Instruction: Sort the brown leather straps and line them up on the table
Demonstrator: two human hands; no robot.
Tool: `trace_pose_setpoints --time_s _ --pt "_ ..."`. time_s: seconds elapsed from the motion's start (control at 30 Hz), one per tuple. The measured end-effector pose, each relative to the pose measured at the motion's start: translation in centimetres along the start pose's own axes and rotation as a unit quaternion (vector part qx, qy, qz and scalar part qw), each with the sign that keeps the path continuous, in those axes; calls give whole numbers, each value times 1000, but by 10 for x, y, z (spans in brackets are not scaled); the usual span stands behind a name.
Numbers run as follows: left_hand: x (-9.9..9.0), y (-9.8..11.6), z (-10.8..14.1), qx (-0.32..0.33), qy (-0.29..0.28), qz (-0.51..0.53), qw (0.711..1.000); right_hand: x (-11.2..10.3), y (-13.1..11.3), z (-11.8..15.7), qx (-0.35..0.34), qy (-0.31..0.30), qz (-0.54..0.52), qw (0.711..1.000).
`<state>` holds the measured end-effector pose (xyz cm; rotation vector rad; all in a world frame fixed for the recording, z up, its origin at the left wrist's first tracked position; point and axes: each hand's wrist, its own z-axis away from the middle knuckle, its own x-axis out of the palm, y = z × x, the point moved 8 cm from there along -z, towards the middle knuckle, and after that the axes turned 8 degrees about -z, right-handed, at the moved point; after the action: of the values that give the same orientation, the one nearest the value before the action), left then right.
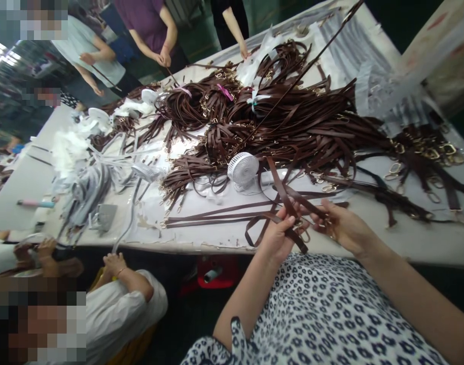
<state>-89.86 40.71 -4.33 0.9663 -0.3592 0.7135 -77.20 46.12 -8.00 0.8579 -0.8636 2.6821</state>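
My left hand (278, 235) grips a dark brown leather strap (288, 195) near the table's front edge. The strap's loose lengths trail left across the white-covered table (151, 238). My right hand (342, 228) pinches another stretch of strap close by, with a small gold metal clasp (328, 221) at its fingertips. A large heap of brown leather straps with gold clasps (300, 124) lies just beyond my hands. A small white desk fan (243, 171) stands on the table to the left of them.
Several people stand along the far side of the table, some holding straps. Seated co-workers in white sleeves work at the near left. White plastic wrap, grey straps and another white fan lie at the table's left. A red object sits on the floor below the front edge.
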Motion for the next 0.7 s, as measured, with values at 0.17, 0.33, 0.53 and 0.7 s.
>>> trace_pose_setpoints --time_s 0.17,0.33,0.53,0.7 --pt "-2 -2 3 -2 18 -9 1000 8 9 -2 30 -45 -5 999" --pt "-7 -7 10 3 54 -51 997 21 8 -1 -51 -15 84 995" --pt "-14 -3 10 28 49 -95 994 31 10 -2 -114 6 189 975" --pt "-34 4 10 17 66 -151 986 48 -4 13 -121 -88 405 902"
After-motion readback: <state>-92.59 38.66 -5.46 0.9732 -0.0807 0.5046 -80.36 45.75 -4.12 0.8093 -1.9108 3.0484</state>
